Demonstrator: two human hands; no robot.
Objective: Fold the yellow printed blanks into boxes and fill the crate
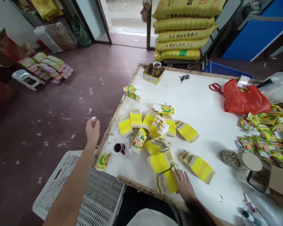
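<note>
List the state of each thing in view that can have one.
Left hand: fingers curled, beyond the table's edge.
Right hand: fingers extended, touching a yellow packet bundle.
Mug: upright; contents unclear.
Small carton: open-topped, holding a container.
Red scissors: lying on the table.
Keys: lying on the table.
Red bag: crumpled.
Yellow sacks: stacked.
Doorway: open.

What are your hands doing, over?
Left grip out left of table, contents unclear. Right grip on yellow stack. Mug nearby, could be in the way.
</note>
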